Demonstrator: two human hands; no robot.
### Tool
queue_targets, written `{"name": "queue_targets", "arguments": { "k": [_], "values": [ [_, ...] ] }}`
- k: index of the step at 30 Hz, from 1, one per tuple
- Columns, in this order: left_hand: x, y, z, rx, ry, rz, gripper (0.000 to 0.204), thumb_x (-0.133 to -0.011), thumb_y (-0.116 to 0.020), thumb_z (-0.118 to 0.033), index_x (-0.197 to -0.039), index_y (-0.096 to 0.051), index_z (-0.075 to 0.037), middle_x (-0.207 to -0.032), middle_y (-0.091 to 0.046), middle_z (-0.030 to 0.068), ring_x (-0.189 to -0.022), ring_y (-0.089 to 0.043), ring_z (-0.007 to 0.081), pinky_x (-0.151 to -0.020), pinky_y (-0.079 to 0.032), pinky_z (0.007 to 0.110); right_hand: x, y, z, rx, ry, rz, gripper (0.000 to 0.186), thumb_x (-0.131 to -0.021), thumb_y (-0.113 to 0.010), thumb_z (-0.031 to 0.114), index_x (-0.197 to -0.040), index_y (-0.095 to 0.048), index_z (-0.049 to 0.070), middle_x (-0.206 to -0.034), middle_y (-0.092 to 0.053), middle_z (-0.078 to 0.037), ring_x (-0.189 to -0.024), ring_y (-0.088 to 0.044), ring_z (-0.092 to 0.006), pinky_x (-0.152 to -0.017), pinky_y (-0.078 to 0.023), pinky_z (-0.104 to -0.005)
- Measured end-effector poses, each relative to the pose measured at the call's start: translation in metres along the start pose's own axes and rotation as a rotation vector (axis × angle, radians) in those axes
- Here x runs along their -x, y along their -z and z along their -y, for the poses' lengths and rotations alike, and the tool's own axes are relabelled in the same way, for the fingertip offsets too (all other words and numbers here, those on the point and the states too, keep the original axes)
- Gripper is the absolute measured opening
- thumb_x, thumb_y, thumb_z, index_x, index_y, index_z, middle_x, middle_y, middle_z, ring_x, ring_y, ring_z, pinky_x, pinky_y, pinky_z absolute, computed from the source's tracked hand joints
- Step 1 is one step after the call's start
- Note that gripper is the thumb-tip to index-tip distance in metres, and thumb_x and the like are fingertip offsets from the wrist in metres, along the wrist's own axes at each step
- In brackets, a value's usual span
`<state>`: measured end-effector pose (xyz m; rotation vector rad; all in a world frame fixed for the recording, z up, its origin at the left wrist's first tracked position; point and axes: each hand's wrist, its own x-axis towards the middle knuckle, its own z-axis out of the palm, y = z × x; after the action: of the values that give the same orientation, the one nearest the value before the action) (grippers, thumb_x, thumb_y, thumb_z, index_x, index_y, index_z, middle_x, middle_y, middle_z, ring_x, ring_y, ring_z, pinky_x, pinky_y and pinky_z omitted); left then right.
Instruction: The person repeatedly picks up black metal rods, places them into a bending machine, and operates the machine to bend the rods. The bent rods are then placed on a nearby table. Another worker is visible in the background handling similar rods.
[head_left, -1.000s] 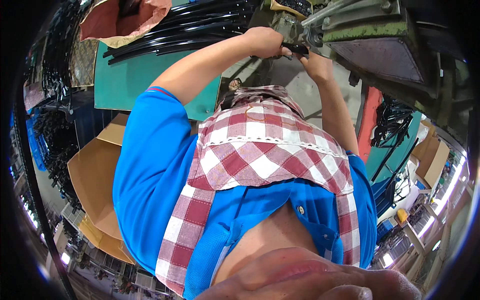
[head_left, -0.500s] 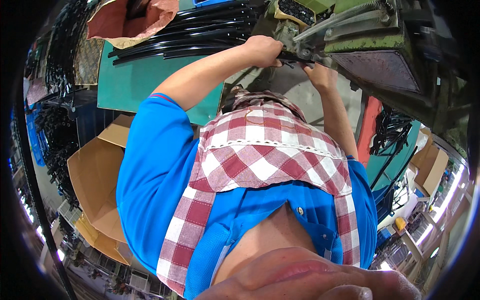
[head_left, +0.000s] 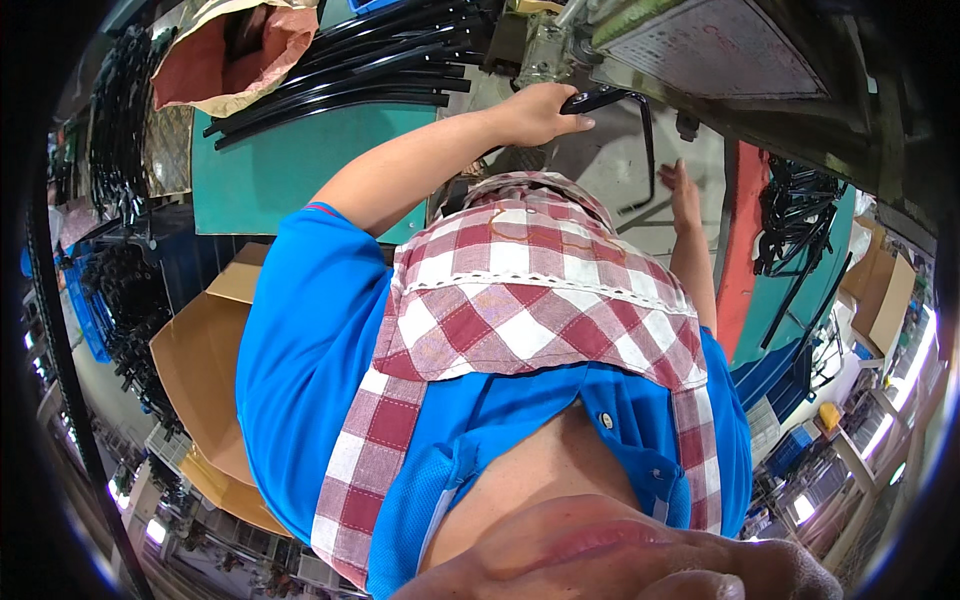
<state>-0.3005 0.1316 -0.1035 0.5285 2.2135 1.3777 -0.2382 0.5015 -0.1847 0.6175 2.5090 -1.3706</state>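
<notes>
Roughly mid-job: left hand [head_left: 535, 110] at 12 o'clock had fingers wrapped around bent black rod [head_left: 640, 125] by the machine [head_left: 700, 50]; right hand [head_left: 685, 190] open, empty; rod pile [head_left: 340, 70] on desk [head_left: 290, 170] at 11 untouched.

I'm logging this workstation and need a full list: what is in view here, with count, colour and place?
bent black tube: one, black, top centre, held at its end by the left hand
black tubes: a stack, count unclear, on the green table, upper left
green table: one, upper left
paper sack: one, brown and reddish, top left
cardboard boxes: at least two, brown, left
machine: one, grey-green, top right
checked apron: one, red and white, centre
left hand: gripping the tube
right hand: open, fingers spread, below the tube
</notes>
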Motion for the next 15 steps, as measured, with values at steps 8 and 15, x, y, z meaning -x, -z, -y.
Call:
{"name": "queue_targets", "arguments": {
  "k": [8,15],
  "values": [
    [-0.029,-0.063,0.062,-0.341,0.171,-0.020,0.037,-0.095,-0.051,-0.033,-0.096,-0.059,0.004,-0.088,-0.065,0.0230,-0.088,-0.063,0.0390,-0.077,-0.048,0.047,0.057,0.092,0.022,-0.066,-0.302,0.566,0.047,-0.100,-0.045,0.042,-0.119,-0.058,0.000,-0.087,-0.063,-0.006,-0.080,-0.061,-0.0160,-0.079,-0.048,-0.0294],
    [-0.053,-0.109,0.063,-0.380,0.241,0.248,0.029,-0.092,-0.054,-0.025,-0.103,-0.064,-0.001,-0.097,-0.066,0.0233,-0.096,-0.063,0.0387,-0.083,-0.049,0.046,0.103,0.176,0.169,-0.136,0.251,0.693,0.082,-0.078,-0.065,0.062,-0.120,-0.052,-0.008,-0.110,-0.061,-0.015,-0.093,-0.059,-0.0190,-0.085,-0.046,-0.0310]
  ]
}}
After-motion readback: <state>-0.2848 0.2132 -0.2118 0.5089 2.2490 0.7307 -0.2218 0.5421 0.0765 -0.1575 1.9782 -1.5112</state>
